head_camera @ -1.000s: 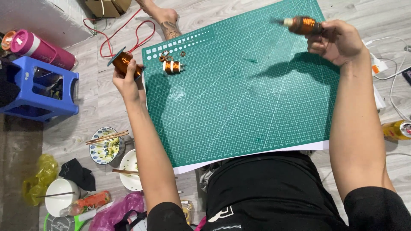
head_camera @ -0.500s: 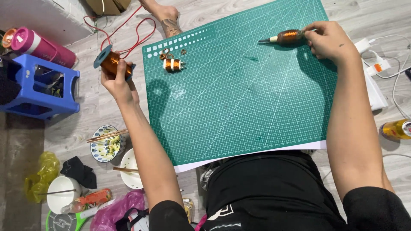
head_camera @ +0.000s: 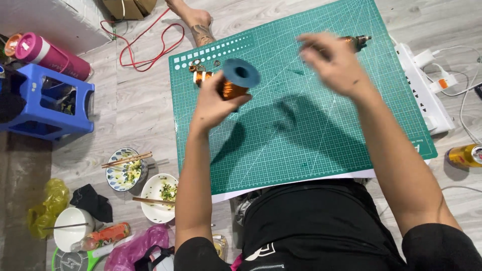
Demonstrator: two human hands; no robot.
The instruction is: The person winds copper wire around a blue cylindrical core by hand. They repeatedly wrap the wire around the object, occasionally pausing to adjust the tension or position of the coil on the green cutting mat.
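While the green cutting mat (head_camera: 321,125) covers the floor, the left hand (head_camera: 213,103) holds a spool of copper wire (head_camera: 234,83) above it, fingers wrapped round the winding, blue flange tipped up and away. The right hand (head_camera: 334,62) hovers just right of the spool, blurred, so its fingers cannot be read. A small tool (head_camera: 356,41) lies beyond it.

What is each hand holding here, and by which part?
Left hand grips the copper wire spool around its wound middle. Right hand is blurred and appears empty.
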